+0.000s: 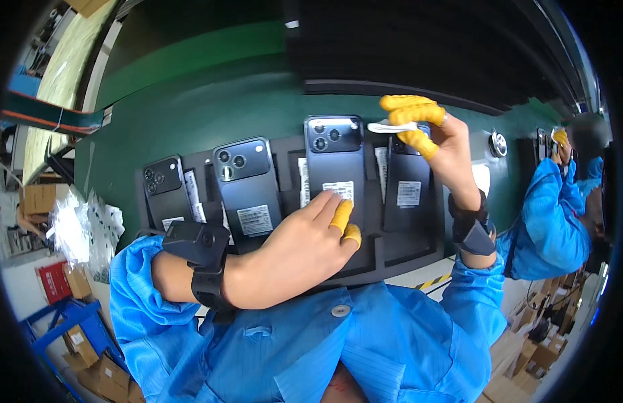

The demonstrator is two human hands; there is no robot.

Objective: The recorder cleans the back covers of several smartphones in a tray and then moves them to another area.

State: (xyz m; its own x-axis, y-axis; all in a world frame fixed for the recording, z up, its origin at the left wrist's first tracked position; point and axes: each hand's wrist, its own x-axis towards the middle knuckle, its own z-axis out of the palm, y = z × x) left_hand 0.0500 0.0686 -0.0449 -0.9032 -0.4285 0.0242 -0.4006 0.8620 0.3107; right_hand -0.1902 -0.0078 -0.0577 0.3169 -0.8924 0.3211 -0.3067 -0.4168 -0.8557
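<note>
Four dark blue phones lie back side up in a black tray point(409, 245). My left hand point(308, 238) rests on the lower half of the third phone point(333, 164), its fingers stretched across the white label; yellow finger cots cover some fingertips. Its palm side is hidden. Over the top of the rightmost phone point(409, 176), my right hand point(436, 138) is closed in a pinch on a folded white wipe point(392, 127), with yellow cots on its fingers. Further left are the second phone point(248, 185) and the leftmost phone point(167, 191), partly behind my left wrist.
The tray stands on a green work table point(258, 101). A round metal object point(497, 144) lies right of my right hand. Another person in a blue sleeve point(550, 221) works at the right. Clear plastic bags point(86, 228) hang at the left edge, near cardboard boxes point(39, 199).
</note>
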